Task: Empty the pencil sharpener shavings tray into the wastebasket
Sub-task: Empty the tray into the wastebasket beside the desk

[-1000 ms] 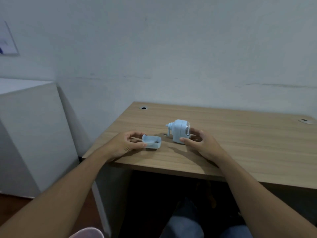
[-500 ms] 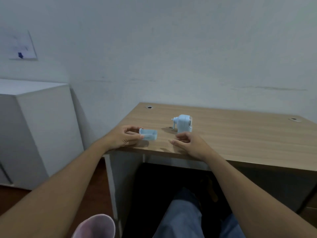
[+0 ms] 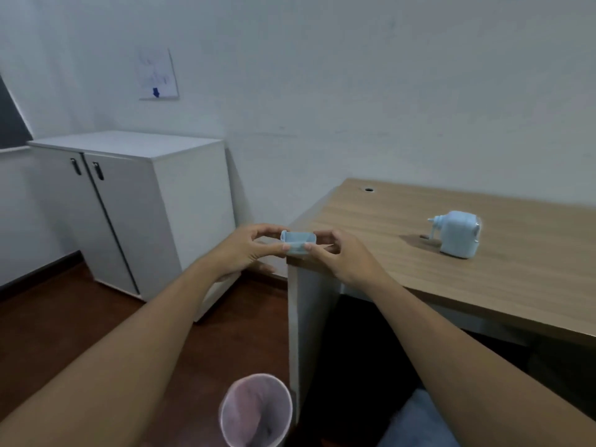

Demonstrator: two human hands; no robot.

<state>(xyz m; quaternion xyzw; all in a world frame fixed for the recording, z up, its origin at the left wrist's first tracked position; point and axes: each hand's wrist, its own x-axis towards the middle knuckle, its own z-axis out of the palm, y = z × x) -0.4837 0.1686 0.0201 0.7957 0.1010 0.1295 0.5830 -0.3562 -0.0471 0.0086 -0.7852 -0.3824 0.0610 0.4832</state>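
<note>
Fingers: left hand and right hand both pinched on shavings tray, one per end
Tray: now lifted to desk near-left corner; upright
Sharpener: released, far right on desk
Wastebasket: now visible below; tipping step likely next

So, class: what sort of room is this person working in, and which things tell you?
Probably a small office or study room: a wooden desk with a cable hole, a white two-door cabinet, and a notice pinned to the bare wall.
</note>
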